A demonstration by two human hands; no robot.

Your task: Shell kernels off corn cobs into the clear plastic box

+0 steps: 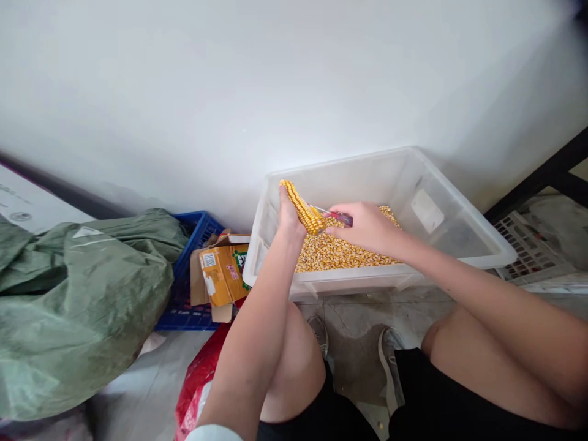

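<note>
My left hand (290, 214) is closed around an ear of corn (301, 207), tilted with its lower end toward the right. Yellow kernels cover the side of the ear that shows. In my right hand (367, 225) is a screwdriver (342, 218) with a red and dark handle, its thin metal shaft lying against the ear. Both hands are above a translucent white plastic bin (362, 278). Loose corn kernels (342, 252) cover the bottom of the bin. The screwdriver's tip is hidden or too small to make out.
A blue plastic crate (190, 318) with a torn orange carton (225, 272) stands left of the bin. Green sheeting (87, 294) bulges at the far left, and a red bag (202, 367) lies near my left leg. A pale wall (229, 92) rises behind; a dark frame (542, 177) is at right.
</note>
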